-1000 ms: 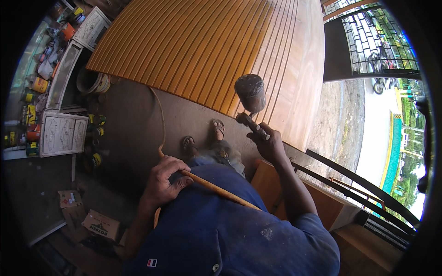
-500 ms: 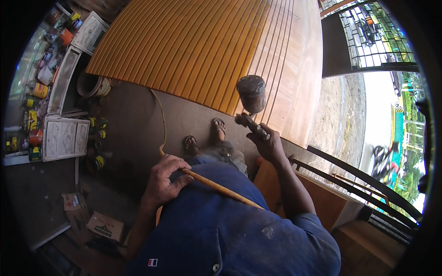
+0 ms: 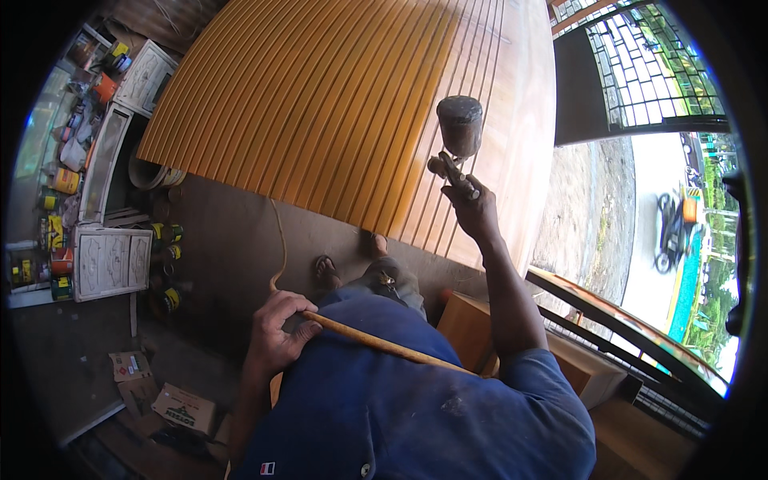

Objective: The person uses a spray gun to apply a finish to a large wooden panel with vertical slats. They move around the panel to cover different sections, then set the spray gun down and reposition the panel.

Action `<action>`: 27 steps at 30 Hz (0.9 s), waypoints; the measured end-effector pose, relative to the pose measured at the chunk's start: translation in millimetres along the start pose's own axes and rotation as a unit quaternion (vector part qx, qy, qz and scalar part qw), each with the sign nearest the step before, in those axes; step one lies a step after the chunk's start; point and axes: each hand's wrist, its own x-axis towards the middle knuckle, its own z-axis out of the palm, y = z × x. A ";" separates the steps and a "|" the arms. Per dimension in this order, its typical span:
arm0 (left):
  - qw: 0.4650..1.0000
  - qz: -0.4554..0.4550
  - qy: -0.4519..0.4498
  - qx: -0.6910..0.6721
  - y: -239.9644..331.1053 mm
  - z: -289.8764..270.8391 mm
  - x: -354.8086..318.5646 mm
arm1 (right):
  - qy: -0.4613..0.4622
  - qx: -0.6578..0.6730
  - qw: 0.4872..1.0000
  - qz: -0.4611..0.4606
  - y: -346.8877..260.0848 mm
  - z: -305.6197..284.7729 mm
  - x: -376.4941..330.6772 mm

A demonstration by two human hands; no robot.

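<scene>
Gripping a spray gun (image 3: 458,144) by its handle, the right hand (image 3: 472,210) holds it raised just over the ribbed orange-yellow panel (image 3: 320,112), its dark cup upright. The left hand (image 3: 276,332) is clenched around a yellowish hose (image 3: 376,342) that crosses the blue shirt. Paint cans (image 3: 56,240) crowd the floor at left.

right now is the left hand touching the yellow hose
Touching. The head view shows the left hand with its fingers curled around the yellow hose at the person's front.
</scene>
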 end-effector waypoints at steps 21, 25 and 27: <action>0.990 -0.128 0.026 0.044 51.4 62.2 120.0 | 0.097 -0.084 0.986 -0.106 52.8 -63.8 390.3; 0.987 -0.153 0.025 0.030 56.5 67.1 130.6 | 0.116 -0.144 0.977 -0.110 57.7 -73.4 456.2; 0.986 -0.160 0.029 0.023 58.7 69.5 134.4 | 0.134 -0.157 0.967 -0.148 55.2 -79.2 480.1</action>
